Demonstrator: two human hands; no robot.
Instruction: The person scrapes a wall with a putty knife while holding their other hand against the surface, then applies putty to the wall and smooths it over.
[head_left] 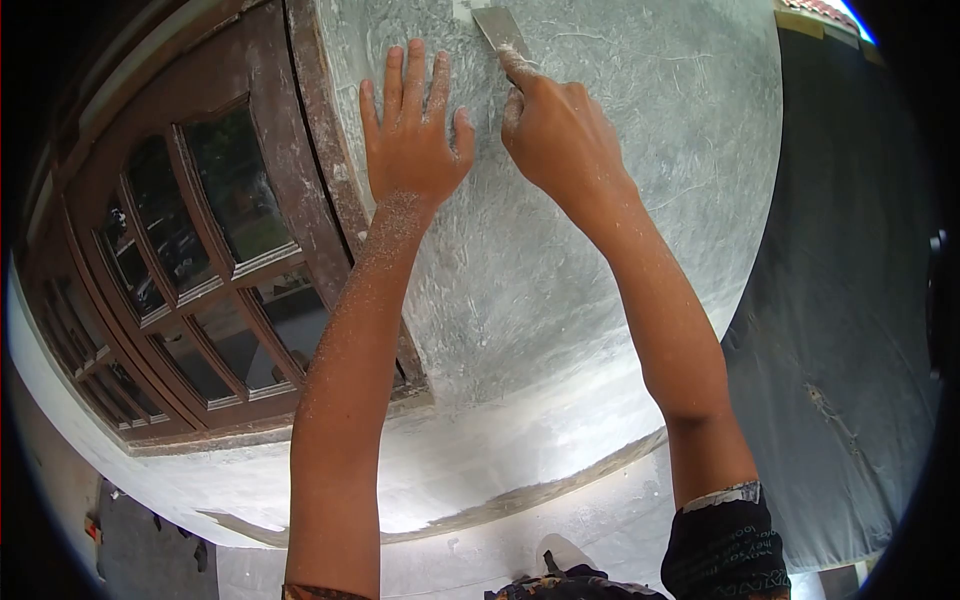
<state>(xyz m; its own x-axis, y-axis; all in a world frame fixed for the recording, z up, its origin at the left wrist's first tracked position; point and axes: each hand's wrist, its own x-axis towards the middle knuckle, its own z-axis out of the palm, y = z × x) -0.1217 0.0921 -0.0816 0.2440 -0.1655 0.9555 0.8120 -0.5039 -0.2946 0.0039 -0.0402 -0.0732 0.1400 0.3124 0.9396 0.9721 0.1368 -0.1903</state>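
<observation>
My right hand point(565, 135) is closed around the handle of a scraper point(496, 30), whose flat metal blade points up against the grey wall point(560, 270). A small white patch shows on the wall right by the blade's edge. To the left, my left hand point(415, 150) lies flat with its fingers spread, palm toward the wall and close to the window frame. Pale dust specks cover its fingers, wrist and forearm. The wall surface is rough and streaked with whitish marks.
A brown wooden window point(240, 190) with several glass panes is at the left, its frame point(325, 120) beside my left hand. Dark sheeting point(840, 300) hangs along the right. Below, the wall's lower edge meets a pale floor point(450, 565).
</observation>
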